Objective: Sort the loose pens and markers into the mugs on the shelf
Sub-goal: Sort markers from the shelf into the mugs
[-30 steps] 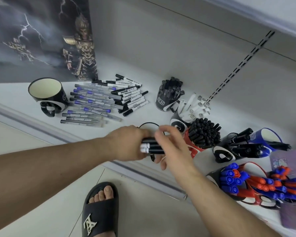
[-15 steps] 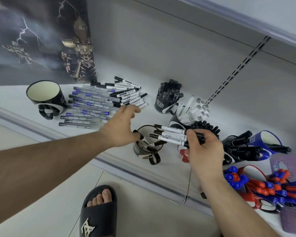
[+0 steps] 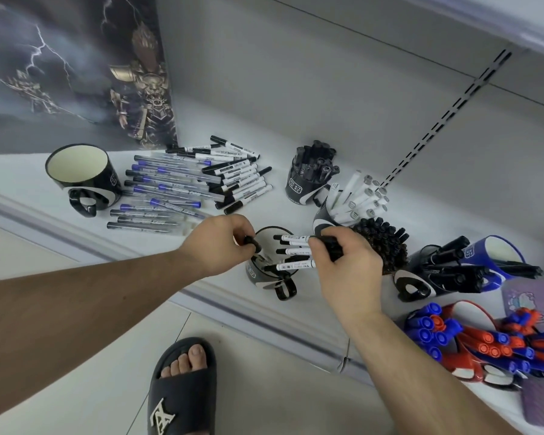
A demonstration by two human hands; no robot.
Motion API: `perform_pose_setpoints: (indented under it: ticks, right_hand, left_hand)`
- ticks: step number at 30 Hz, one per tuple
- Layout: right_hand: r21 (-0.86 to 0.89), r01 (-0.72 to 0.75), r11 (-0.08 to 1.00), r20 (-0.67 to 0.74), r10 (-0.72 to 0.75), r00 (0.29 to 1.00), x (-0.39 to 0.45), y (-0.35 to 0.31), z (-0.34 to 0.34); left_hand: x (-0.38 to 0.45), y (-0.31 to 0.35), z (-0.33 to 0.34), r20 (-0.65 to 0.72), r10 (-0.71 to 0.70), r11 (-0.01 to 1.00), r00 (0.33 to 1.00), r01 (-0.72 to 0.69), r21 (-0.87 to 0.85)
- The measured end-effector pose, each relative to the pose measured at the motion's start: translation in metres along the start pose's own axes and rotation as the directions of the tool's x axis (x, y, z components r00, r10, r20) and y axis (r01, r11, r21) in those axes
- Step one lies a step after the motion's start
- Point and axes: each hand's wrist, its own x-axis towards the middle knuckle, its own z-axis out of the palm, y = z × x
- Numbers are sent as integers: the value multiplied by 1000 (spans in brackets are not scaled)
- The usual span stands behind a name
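Your right hand point(image 3: 347, 265) is curled round a fan of white-barrelled, black-capped markers point(image 3: 296, 251), gripping them at their cap ends. Barrels run flat, long axis 3-to-9 o'clock, free tips pointing to 9 right over the mouth of the black ceramic mug with white swoosh point(image 3: 266, 276) at the shelf's front edge. Your left hand point(image 3: 222, 243) sits at the mug's 9 o'clock rim, fingertips pinching one black-capped marker point(image 3: 253, 243) that slants down into the mug.

Key relation: the mug is directly under the bundle's tips, so both hands are equally close. But the markers lie across the opening, not along it. Judgement: you need to tip the bundle towards upright before letting go, or it bridges the rim.

Loose pile of white markers point(image 3: 239, 180) and clear blue-banded pens point(image 3: 161, 189) lies at 10 o'clock from your left hand, beside an empty black mug with cream inside point(image 3: 79, 174).
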Motion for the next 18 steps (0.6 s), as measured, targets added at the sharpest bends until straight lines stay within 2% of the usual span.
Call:
perform_pose_setpoints:
  ticks: [4,9,13,18]
  right_hand:
    - [-121,139,983,63,-132,989,-7,0,28]
    - [-214,187,959,229,-136,964,-25,-8,55]
    - [-426,244,871,421,-48,906,-36,-13,48]
    - [-400,269,876,636,53,770,-34,-13,37]
  left_hand:
    - [-2,4,2,-21,35,999,999,-34,33]
    - [-3,8,11,-6,66,998,998,-66,18]
    - [-8,4,20,47,82,996,995,-83,18]
    - [-15,2,25,94,103,994,990,-106,21]
